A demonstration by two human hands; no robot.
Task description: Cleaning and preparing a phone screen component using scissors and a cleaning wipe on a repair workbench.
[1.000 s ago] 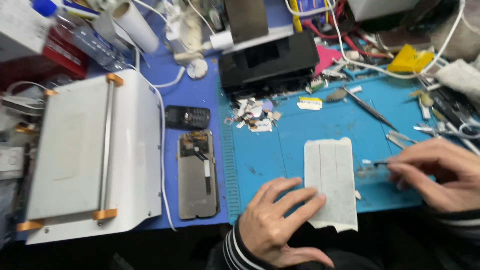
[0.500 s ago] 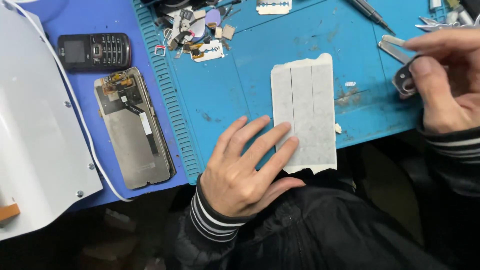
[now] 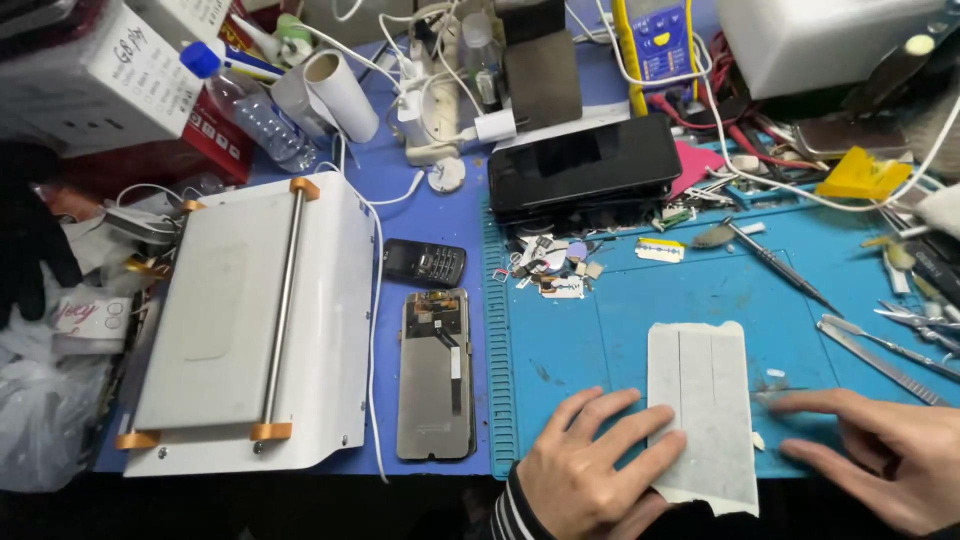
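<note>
While the left hand (image 3: 585, 470) lies flat and spread on the blue work mat (image 3: 620, 330), its fingertips press the lower left edge of the pale rectangular panel (image 3: 702, 410), pinning it rather than gripping it; nothing is closed inside that hand. The panel rests near the front edge of the mat with its long axis running away from the person, slightly tilted, its near end just overhanging the mat's front edge; two faint lines run along its length. The right hand (image 3: 880, 455) comes in from the right side, fingers loosely extended and low over the mat, its forefinger pointing toward the panel's right edge; a thin dark sliver shows at its fingertip, just beside that edge, but whether the hand holds it I cannot tell. So the panel sits between the two hands, the left one on it, the right one just beside it and not clearly touching. To the left, off the mat, an opened phone screen assembly (image 3: 436, 375) lies face down beside a small black keypad phone (image 3: 425, 262); further left stands a white flat-bed machine (image 3: 250, 325); metal tweezers (image 3: 880, 350) lie on the mat to the right, well behind the right hand.
</note>
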